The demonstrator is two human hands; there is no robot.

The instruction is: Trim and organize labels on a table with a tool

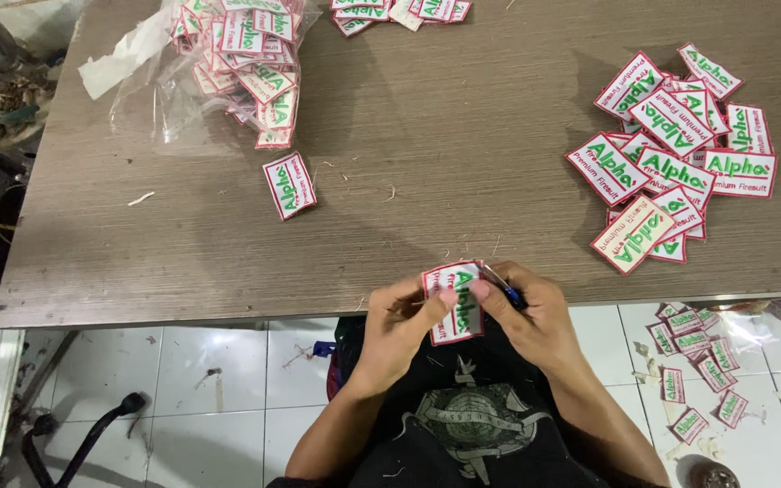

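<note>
Even, moderate light from above, soft shadows on the table (228, 235), sharp focus, edges slightly bowed

white-red-green patch (455, 303) held, patch pile (675, 154) right, plastic bag (219, 63)

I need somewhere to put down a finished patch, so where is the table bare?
The widest bare stretch of the table lies mid-table, between the plastic bag of patches and the loose pile on the right. The near-left corner, beside the single patch, is also bare. The far edge and right side are crowded.
</note>
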